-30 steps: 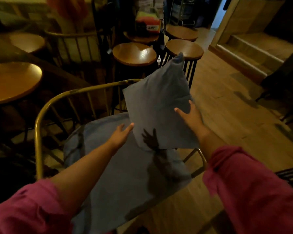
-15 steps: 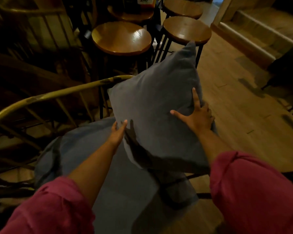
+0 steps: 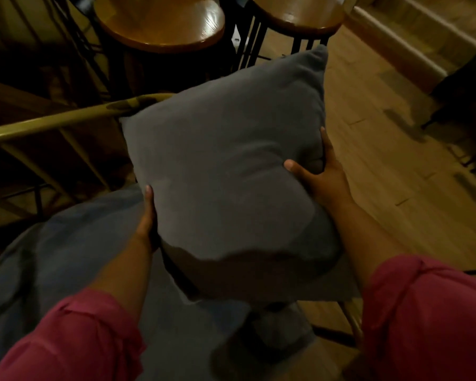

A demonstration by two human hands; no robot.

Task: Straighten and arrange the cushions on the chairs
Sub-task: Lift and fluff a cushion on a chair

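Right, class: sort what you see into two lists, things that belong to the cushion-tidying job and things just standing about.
Part of the job:
grey cushion
seat pad
chair
left hand
right hand

Just standing about:
near stool
far stool
step

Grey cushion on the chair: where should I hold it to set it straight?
Grip the grey cushion by its two side edges, one hand from each side, as the left hand and right hand do now. It stands tilted against the chair's back rail, so both side seams are open.
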